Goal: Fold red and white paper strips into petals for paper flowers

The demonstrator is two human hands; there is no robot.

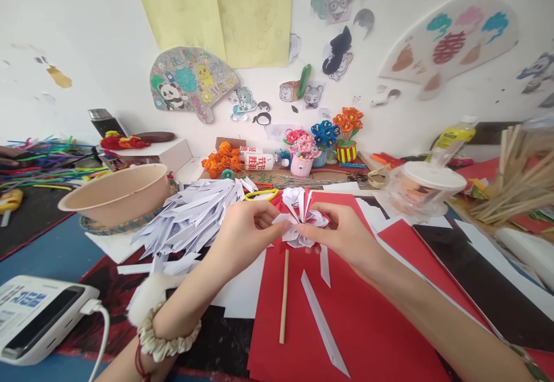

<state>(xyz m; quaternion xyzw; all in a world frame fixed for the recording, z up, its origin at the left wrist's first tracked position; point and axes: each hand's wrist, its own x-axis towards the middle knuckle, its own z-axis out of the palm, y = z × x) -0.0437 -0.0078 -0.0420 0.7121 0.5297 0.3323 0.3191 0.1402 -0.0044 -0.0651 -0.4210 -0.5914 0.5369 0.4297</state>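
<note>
Between my two hands is a white and red folded paper flower [298,233], held up over red paper sheets [367,324]. My left hand [249,229] pinches its left side with thumb and fingers. On the other side, my right hand [335,229] grips the flower with the thumb near its centre, some fingers hidden behind it. A thin wooden stick [284,301] lies below on the red paper. Beside it rest a folded white paper strip [324,327] and a shorter strip [325,266].
To the left is a pile of folded white strips [186,214], with yellow-handled scissors [262,195] behind. A beige bowl [116,194] and white power bank [41,318] stand farther left. At right are a dark tablet [480,278], a lidded cup [428,186] and wooden sticks [511,180].
</note>
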